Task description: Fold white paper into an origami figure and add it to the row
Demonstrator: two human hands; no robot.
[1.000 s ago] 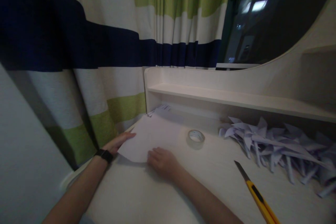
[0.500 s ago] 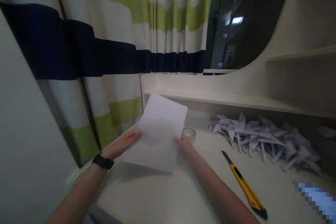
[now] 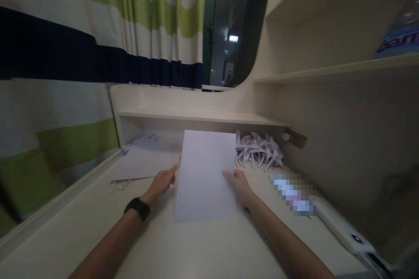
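While your left hand (image 3: pixel 163 182) and right hand (image 3: pixel 240 185) pinch the sheet (image 3: pixel 204 174) by its sides, laying it flat likely needs a level grip.

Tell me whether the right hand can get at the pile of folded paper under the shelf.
Probably yes. The right hand holds the right edge of the sheet, and the folded paper pile lies just beyond it, nothing between them. It would need to let the sheet go first.

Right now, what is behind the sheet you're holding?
A pile of folded papers at its right and a low shelf above. The desk directly behind the sheet is covered.
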